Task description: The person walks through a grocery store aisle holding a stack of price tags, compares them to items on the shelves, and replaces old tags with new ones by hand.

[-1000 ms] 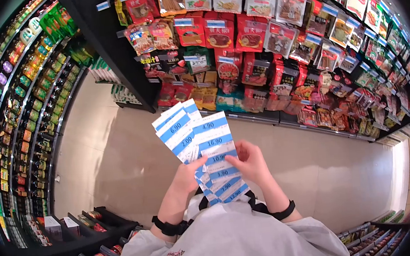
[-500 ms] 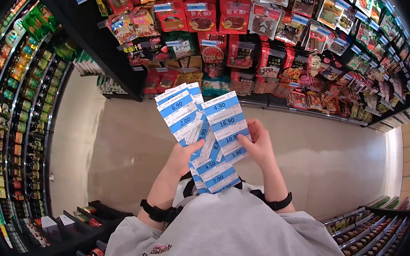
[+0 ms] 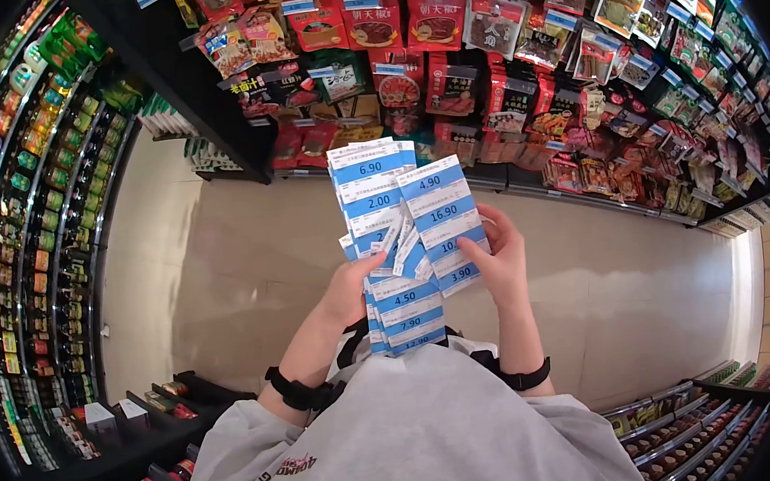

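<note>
My left hand (image 3: 349, 290) grips a thick bundle of blue-and-white price tag sheets (image 3: 406, 300), its thumb lying on top. Printed prices such as 6.90, 2.00 and 4.50 show on the bundle. A few narrow loose price strips (image 3: 406, 246) lie slantwise over its middle. In my right hand (image 3: 500, 255) is a single-looking price tag sheet (image 3: 437, 200), pinched at its right edge with the thumb in front. It reads 4.90, 16.90 and 3.90, and overlaps the bundle's right side. Fingers behind the sheets are partly hidden.
Ahead stands a rack of hanging seasoning packets (image 3: 433, 15) with blue-edged price labels. Curved shelves of jars (image 3: 41, 227) run along the left. Lower shelves (image 3: 701, 437) hold goods at the right rear. A pale tiled floor (image 3: 612, 284) lies between them.
The bundle in my left hand has turned more upright and shifted right. The sheet in my right hand has moved slightly right and down. Both hands keep their hold.
</note>
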Demonstrator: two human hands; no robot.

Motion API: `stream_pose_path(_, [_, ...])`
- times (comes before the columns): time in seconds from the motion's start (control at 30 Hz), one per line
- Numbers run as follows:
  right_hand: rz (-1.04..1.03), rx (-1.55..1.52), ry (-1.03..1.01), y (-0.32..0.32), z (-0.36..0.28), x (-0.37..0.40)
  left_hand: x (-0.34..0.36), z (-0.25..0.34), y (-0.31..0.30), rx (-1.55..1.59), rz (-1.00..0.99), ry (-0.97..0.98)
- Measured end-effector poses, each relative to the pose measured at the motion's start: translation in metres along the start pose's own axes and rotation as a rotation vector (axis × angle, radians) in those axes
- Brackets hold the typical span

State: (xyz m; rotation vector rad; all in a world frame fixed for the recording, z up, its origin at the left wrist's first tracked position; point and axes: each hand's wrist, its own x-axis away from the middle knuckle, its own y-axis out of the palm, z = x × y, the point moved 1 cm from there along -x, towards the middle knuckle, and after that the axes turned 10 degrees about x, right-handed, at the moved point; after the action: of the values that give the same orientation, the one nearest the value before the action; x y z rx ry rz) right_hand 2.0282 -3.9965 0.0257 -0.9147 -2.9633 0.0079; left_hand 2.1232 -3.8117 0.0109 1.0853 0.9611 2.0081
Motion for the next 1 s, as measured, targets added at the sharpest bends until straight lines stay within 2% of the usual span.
stream_pose_path(0.17, [0.017,-0.047,-0.062,0.007,0.012,0.001,0.004,-0.003,0.004,-0.149,-0.012,0.15])
stream_pose_path(0.27, [-0.087,-0.111,-0.066,0.022,0.005,0.007,0.002,-0.004,-0.002,-0.266,0.012,0.22])
stream_pose_path(0.33, [-0.205,-0.112,0.077,0.028,0.004,0.008,0.001,-0.003,-0.002,-0.318,0.028,0.191])
stream_pose_path(0.37, [-0.182,-0.095,0.071,0.028,0.005,0.007,0.0,-0.001,-0.003,-0.318,0.027,0.196])
stream_pose_path(0.43, [-0.144,-0.076,0.067,0.026,0.01,0.004,-0.001,0.0,-0.006,0.184,-0.032,0.073])
stream_pose_path(0.6, [-0.094,-0.076,0.066,0.02,0.009,0.003,0.003,0.003,-0.009,-0.047,0.011,0.247])
stream_pose_path(0.73, [-0.218,-0.069,0.091,0.028,0.01,0.006,0.006,0.005,-0.007,-0.227,0.08,0.317])
stream_pose_path(0.8, [-0.262,-0.046,0.104,0.032,0.016,0.005,0.005,0.006,-0.009,-0.226,0.083,0.312])
stream_pose_path(0.87, [-0.214,0.032,0.071,0.032,0.02,0.001,0.004,0.009,-0.012,-0.223,0.085,0.311])
stream_pose_path(0.93, [-0.177,0.02,0.087,0.032,0.018,-0.002,0.005,0.011,-0.014,0.104,0.063,0.281])
stream_pose_path(1.0, [-0.14,0.005,0.102,0.032,0.015,-0.004,0.005,0.013,-0.017,0.058,0.055,0.308])
